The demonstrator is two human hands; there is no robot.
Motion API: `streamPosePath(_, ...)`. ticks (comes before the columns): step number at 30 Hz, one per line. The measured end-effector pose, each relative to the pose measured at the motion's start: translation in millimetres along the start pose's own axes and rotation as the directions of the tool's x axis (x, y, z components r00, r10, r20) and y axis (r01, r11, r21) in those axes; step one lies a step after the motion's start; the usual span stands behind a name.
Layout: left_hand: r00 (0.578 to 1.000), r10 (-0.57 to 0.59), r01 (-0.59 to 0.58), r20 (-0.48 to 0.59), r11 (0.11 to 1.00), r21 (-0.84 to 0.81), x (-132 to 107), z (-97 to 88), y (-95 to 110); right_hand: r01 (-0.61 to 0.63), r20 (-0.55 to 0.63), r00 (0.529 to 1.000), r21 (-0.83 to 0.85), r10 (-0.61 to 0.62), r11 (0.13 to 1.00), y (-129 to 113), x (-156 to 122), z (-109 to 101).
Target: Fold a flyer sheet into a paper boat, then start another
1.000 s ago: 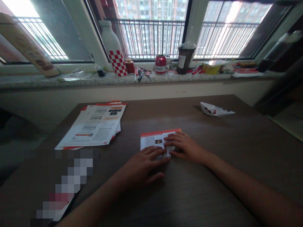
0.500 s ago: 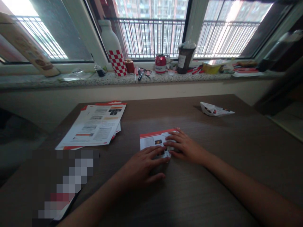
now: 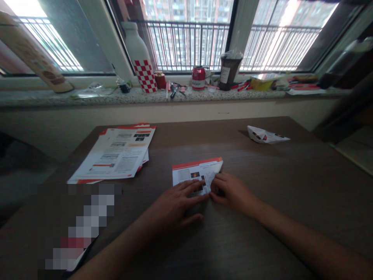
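Note:
A small printed sheet of paper [image 3: 186, 175], folded, with a red band along its far edge, lies on the table in front of me. My left hand [image 3: 179, 202] rests flat across its near part, fingers stretched out and thumb apart, hiding the near left portion. At the slanting right edge, my right hand [image 3: 229, 192] has its fingers curled in, thumb and fingertips pinching at the near right corner. Beyond, to the far right, a folded paper boat [image 3: 266, 136] sits on the table.
A stack of printed sheets [image 3: 116, 155] lies on the left of the brown table [image 3: 276, 225], with a blurred-out item [image 3: 87, 225] nearer me. On the windowsill [image 3: 101, 98] stand a checkered bottle [image 3: 142, 66], a red can [image 3: 198, 79] and a dark lidded cup [image 3: 229, 72].
My right hand has drawn back from lying spread over the paper's right side and curled its fingers at the near right corner, uncovering the slanted edge. My left hand stays put.

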State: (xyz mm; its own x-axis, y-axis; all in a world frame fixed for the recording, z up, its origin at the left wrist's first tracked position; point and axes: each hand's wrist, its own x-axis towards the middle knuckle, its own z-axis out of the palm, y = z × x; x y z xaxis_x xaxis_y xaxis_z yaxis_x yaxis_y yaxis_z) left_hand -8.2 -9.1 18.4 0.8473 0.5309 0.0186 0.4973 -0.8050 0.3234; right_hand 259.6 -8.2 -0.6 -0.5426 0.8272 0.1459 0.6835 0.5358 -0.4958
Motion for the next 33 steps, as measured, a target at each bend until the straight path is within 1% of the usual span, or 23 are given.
streamPosePath(4, 1.0, 0.021, -0.021, -0.01, 1.0, -0.017, -0.6, -1.0, -1.7, -0.042, -0.006, 0.999, 0.009, 0.042, 0.999, -1.4, 1.9, 0.1)
streamPosePath(9, 1.0, 0.017, -0.017, 0.013, 1.0, -0.013, -0.8, -4.8, -1.4, -0.097, -0.005, 0.995, 0.015, 0.097, 0.995, -4.1, 3.4, 0.5)
streamPosePath(13, 1.0, 0.011, -0.011, 0.01, 1.0, -0.021, -0.4, -5.9, 0.2, -0.099, -0.013, 0.995, -0.026, 0.098, 0.995, -5.4, 3.7, 0.8)
streamPosePath(16, 1.0, 0.003, -0.003, 0.014, 1.0, -0.024, -0.3, -5.7, 0.9, -0.108, -0.044, 0.994, -0.101, 0.104, 0.989, -2.1, 4.7, -0.9)
streamPosePath(18, 1.0, 0.003, -0.003, 0.009, 0.999, -0.034, -0.4, -5.3, 1.0, -0.113, -0.067, 0.992, -0.131, 0.105, 0.985, 2.9, 6.3, -3.0)
streamPosePath(23, 1.0, 0.002, -0.002, 0.001, 0.999, -0.053, -0.2, -4.1, 0.3, -0.127, -0.13, 0.985, -0.117, 0.112, 0.985, 21.8, 13.3, -9.8)
streamPosePath(29, 1.0, -0.003, 0.002, -0.009, 0.997, -0.079, 0.1, -4.8, 0.7, -0.19, -0.221, 0.962, -0.127, 0.159, 0.974, 51.5, 22.9, -19.2)
streamPosePath(33, 1.0, 0.001, -0.002, -0.006, 0.998, -0.067, 0.4, -6.1, 2.1, -0.233, -0.265, 0.945, -0.141, 0.191, 0.962, 64.1, 26.2, -21.9)
